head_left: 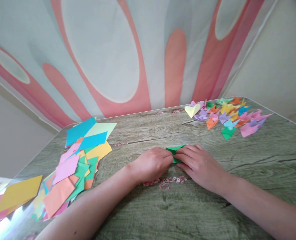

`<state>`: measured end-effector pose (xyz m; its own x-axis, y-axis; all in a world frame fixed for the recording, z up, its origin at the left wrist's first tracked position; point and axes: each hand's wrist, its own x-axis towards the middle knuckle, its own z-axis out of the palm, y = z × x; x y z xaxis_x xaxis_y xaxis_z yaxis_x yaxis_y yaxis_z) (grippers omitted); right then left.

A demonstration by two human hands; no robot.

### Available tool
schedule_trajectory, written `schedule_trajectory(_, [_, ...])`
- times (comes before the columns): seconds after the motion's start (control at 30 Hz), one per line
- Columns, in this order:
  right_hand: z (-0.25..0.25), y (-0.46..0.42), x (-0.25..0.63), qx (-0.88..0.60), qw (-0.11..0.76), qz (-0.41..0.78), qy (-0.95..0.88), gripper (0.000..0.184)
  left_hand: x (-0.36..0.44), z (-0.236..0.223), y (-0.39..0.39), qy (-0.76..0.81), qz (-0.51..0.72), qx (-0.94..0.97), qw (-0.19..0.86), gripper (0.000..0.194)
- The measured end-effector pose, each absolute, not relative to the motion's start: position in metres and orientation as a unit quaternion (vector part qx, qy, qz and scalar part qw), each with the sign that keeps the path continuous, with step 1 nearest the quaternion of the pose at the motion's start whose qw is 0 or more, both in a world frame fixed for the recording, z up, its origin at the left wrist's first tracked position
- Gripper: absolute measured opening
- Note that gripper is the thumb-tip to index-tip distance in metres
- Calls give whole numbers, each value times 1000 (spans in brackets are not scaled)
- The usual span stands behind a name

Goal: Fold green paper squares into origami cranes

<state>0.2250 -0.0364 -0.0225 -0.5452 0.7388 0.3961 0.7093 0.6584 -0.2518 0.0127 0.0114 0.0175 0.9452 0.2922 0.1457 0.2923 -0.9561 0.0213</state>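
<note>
A folded piece of green origami paper (175,150) lies on the table between my two hands, partly hidden under the fingers. My left hand (154,164) is closed at its left side, fingertips pressed together on the paper's edge. From the right, my right hand (196,163) reaches over the paper, its fingers bent and pressing on it. Both hands rest low against the wood-grain tabletop (143,133). How the paper is folded beneath the fingers cannot be made out fully.
A loose heap of coloured paper squares (66,170) spreads along the left side, near my left forearm. More sheets (19,193) lie at the lower left edge. Several folded paper figures (226,115) cluster at the back right. A patterned curtain (100,50) hangs behind the table.
</note>
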Motion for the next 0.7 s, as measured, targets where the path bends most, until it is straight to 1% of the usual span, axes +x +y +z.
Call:
schedule_trajectory(0.23, [-23, -38, 223, -379, 248, 16, -891, 20, 9, 3, 0, -167, -113, -979, -30, 27])
schedule_trajectory(0.4, [-24, -43, 222, -361, 212, -1, -908, 21, -10, -6, -22, -190, -130, -970, -79, 22])
schedule_trajectory(0.57, [-17, -43, 221, -372, 181, -4, -910, 21, -20, -5, -35, -237, -132, -953, -136, 30])
schedule_trajectory(0.7, [-16, -41, 225, -363, 193, 18, -911, 20, -17, -2, -28, -234, -136, -947, -175, 34])
